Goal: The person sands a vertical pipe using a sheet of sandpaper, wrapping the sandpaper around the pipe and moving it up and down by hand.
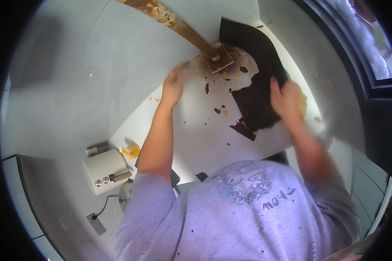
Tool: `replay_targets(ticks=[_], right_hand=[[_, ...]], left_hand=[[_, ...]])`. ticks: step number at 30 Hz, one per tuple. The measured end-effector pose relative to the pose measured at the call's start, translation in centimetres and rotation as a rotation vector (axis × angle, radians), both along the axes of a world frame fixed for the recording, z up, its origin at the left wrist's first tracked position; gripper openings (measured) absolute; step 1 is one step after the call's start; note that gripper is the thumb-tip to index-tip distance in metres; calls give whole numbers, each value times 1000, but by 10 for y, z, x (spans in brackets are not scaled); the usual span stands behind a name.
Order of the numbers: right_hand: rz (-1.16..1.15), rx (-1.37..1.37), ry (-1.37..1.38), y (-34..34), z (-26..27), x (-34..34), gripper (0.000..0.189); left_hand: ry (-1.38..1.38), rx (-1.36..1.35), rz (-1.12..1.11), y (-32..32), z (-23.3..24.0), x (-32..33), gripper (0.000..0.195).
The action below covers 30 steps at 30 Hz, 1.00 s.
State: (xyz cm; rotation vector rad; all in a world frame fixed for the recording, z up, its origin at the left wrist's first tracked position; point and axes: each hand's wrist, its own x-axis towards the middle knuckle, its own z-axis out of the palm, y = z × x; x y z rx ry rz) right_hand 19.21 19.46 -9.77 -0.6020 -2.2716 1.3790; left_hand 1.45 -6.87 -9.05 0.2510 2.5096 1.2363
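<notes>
A black flexible sheet (258, 101) with a ragged, torn left edge curves around the foot of a rusty metal pole (183, 31). The pole stands on a square base plate (220, 60) on a white surface (196, 130). My right hand (285, 98) grips the sheet at its right edge, thumb over the black face, with the other fingertips hidden. Just beyond that hand shows a crumpled yellow piece (302, 102), partly covered. My left hand (174, 84) is by the pale wall, left of the base plate; its fingers are blurred, and nothing shows in them.
Dark flakes (217, 111) and orange bits (225, 112) litter the white surface. A torn black scrap (243, 130) lies near its front. At the lower left are a cream air fryer (107, 171), a yellow container (131, 151) and a plugged-in socket (96, 224). A dark window frame (372, 88) borders the right.
</notes>
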Motion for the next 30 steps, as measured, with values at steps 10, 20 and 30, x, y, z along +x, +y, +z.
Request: replay_targets(ticks=[10, 20, 30], right_hand=[[282, 356, -102, 47, 8, -53, 37], [282, 442, -191, 36, 21, -61, 31], [241, 453, -164, 47, 42, -55, 36]], left_hand=[[123, 47, -206, 57, -30, -80, 55], [168, 73, -415, 60, -72, -106, 53], [81, 196, -357, 55, -49, -83, 49]])
